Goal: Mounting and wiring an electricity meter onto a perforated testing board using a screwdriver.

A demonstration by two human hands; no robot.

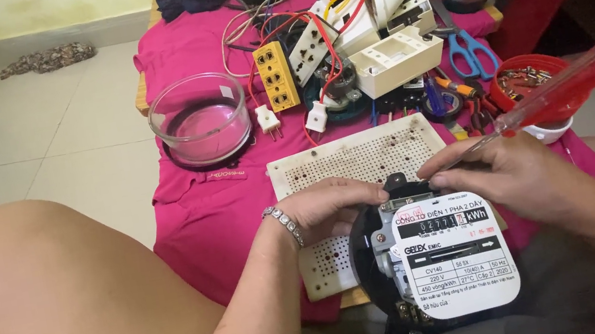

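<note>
A round black electricity meter point(441, 256) with a white dial face rests on my lap, its cover off. My left hand point(332, 208), with a beaded bracelet on the wrist, grips the meter's upper left edge. My right hand point(499, 169) is shut on a screwdriver point(556, 98) with a clear red handle, held like a pen. Its handle points up to the right and its tip is hidden under my fingers at the meter's top edge.
A white perforated board point(361, 160) lies on a pink cloth point(201, 215) over a low table. Behind it stand a glass bowl point(199, 119), a yellow socket strip point(275, 74), white boxes with wires, blue scissors point(473, 53) and a red tub of screws point(528, 76).
</note>
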